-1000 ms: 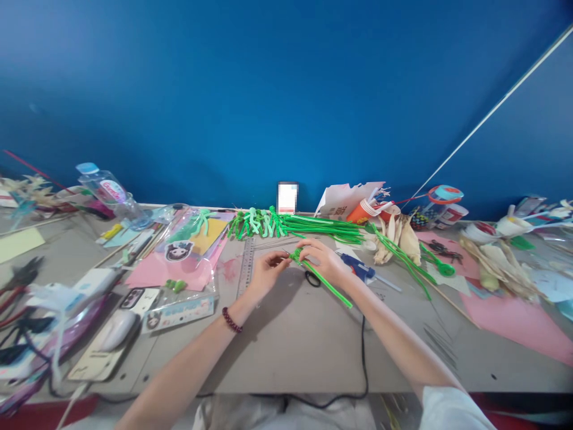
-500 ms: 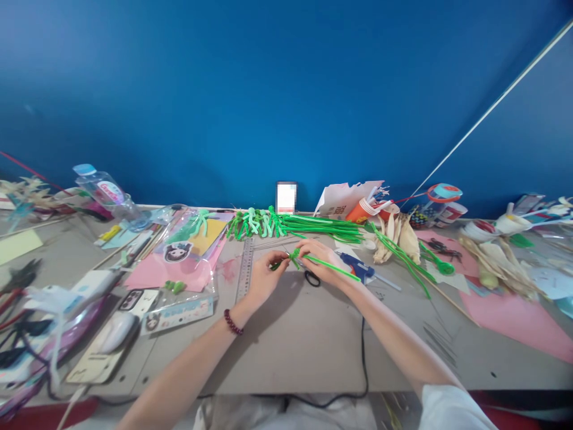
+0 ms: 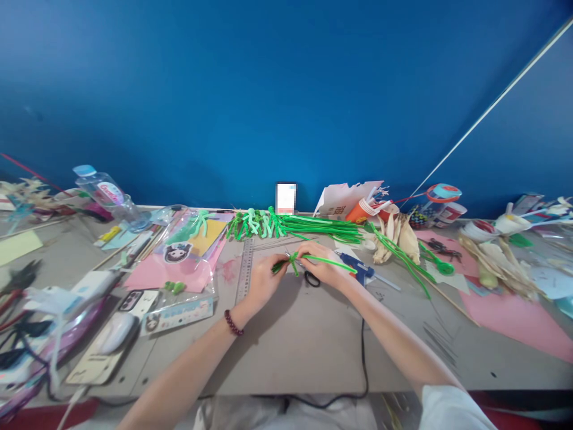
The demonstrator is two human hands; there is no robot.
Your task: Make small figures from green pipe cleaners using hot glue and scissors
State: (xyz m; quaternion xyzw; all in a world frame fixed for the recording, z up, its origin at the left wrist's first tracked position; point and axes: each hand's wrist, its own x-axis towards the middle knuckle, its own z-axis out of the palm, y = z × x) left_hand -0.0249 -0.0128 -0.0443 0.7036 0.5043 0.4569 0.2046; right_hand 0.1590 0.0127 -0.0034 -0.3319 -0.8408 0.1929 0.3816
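Observation:
Between my fingertips is a green pipe cleaner piece (image 3: 293, 261) with short ends sticking out around its middle. My left hand (image 3: 265, 279) is closed on its left side, where a darker fuzzy green end shows at the fingertips. My right hand (image 3: 323, 264) pinches the other side, and a long bright green pipe cleaner stem (image 3: 335, 261) runs out to the right across that hand. Black-handled scissors (image 3: 312, 279) lie just under my right hand; their blades are partly hidden. A bundle of green pipe cleaners (image 3: 324, 227) lies behind my hands.
A metal ruler (image 3: 245, 269) lies left of my hands, beside a clear plastic bag (image 3: 203, 272) over coloured paper. On the right are a blue glue gun (image 3: 358, 267) and dried husks (image 3: 408, 239). A black cable (image 3: 364, 352) crosses the front. A phone (image 3: 286, 198) leans on the blue wall.
The long green stem's free end has moved slightly left and up. More of the dark green end shows at my left fingertips, and the left fingers have shifted a little.

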